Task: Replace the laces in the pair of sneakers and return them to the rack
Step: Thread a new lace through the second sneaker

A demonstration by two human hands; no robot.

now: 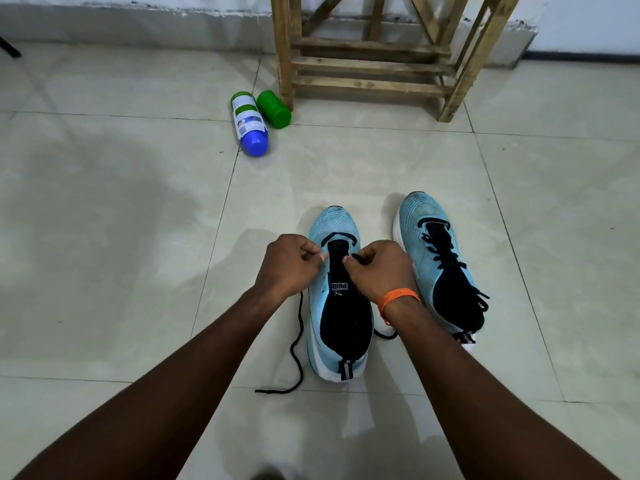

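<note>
Pale floor tiles (104,202) are running to the wall (104,22) behind the wooden rack (374,69). In front of the rack, the unlaced sneaker (334,223) is lying lengthwise, toe pointing toward it, with the left hand (287,265) and right hand (379,268) each pinching its black lace (298,341).

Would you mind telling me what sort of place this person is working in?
Likely an indoor room at home, perhaps an entryway: pale tiled floor, a wooden rack standing by the wall, and sneakers being laced on the floor.

text: "PUMA", upside down | on: left sneaker (337,271) tongue tag (339,286)
</note>
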